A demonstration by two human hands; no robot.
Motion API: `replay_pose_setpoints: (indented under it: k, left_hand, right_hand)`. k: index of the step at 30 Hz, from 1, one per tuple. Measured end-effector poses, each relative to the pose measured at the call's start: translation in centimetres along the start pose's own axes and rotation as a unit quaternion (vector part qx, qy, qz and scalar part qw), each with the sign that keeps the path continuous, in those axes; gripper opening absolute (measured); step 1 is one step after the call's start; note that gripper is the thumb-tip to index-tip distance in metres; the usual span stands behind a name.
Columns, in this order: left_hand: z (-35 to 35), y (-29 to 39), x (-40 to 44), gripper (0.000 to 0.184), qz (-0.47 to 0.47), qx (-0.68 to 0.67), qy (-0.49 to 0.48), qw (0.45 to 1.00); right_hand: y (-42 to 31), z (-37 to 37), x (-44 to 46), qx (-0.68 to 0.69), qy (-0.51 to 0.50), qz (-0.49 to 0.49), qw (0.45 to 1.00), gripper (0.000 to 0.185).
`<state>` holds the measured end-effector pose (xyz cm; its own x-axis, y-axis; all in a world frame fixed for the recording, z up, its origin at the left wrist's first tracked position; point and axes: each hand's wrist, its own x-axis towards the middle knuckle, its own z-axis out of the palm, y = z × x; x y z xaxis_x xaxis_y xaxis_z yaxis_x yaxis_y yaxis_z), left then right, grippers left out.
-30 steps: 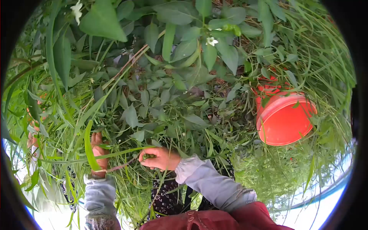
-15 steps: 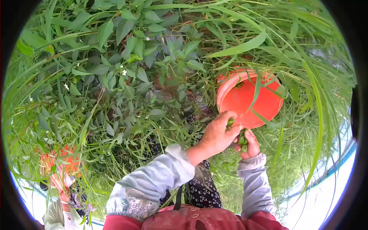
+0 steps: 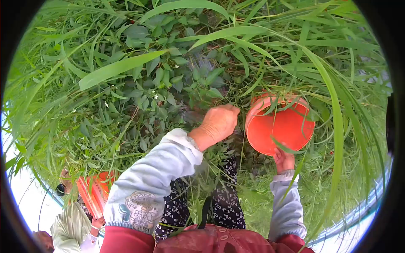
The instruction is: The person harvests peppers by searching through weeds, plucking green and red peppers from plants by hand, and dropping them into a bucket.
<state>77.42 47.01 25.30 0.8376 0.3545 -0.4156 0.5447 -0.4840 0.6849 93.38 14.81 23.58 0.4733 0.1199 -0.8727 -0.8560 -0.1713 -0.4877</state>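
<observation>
An orange-red bucket [image 3: 278,130] lies tilted among the grass, its mouth facing me, with grass blades across its opening. At its lower rim is my right hand [image 3: 284,162], fingers closed on the edge. To the left of the bucket, apart from it, my left hand [image 3: 218,124] is closed with its back toward me; what its curled fingers hold, if anything, is hidden. Beside that hand stand leafy green plants [image 3: 162,80] with small white flowers [image 3: 156,96]. No green peppers can be made out in either hand.
At the lower left, a co-worker in a pale top [image 3: 71,227] has a hand [image 3: 98,222] at another red bucket [image 3: 92,196]. Long grass blades [image 3: 333,97] arch over the right side. My patterned trousers [image 3: 228,202] show below, among grass.
Both hands held green peppers at the bucket's mouth. My left hand has since moved left and up, and my right hand has closed on the rim. The co-worker's bucket now shows more clearly.
</observation>
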Motion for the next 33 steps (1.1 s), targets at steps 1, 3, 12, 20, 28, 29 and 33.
replay_pose_setpoints:
  k: [1,3,12,20,28,29,33]
  left_hand:
    - [-2.1,-1.7,0.4,0.013,0.021,0.082,0.010,0.996]
    - [-5.2,-5.1,1.1,0.016,0.047,0.181,0.014,0.982]
    - [-14.7,-12.8,-0.1,0.012,-0.154,-0.294,0.049,0.942]
    - [-11.4,-12.4,-4.3,0.032,-0.040,0.385,-0.026,0.922]
    - [-10.1,-15.0,-9.9,0.031,0.011,0.232,0.060,0.971]
    - [-10.0,-14.9,-10.1,0.032,0.002,0.213,0.067,0.975]
    - [-9.1,-14.0,-10.6,0.036,0.006,0.201,0.064,0.977]
  right_hand:
    - [0.1,1.8,-0.5,-0.030,-0.021,0.022,0.999,0.030]
    - [0.8,5.0,-1.7,-0.058,-0.039,0.041,0.997,0.024]
    - [2.8,22.5,-3.8,-0.179,-0.295,0.034,0.938,0.017]
    - [4.8,36.8,2.0,-0.185,-0.374,-0.124,0.900,0.016]
    - [13.1,40.7,9.2,-0.690,-0.280,-0.290,0.601,0.027]
    - [11.9,40.9,6.7,-0.658,-0.267,-0.283,0.645,0.028]
    - [14.3,41.2,7.1,-0.683,-0.291,-0.246,0.623,0.039]
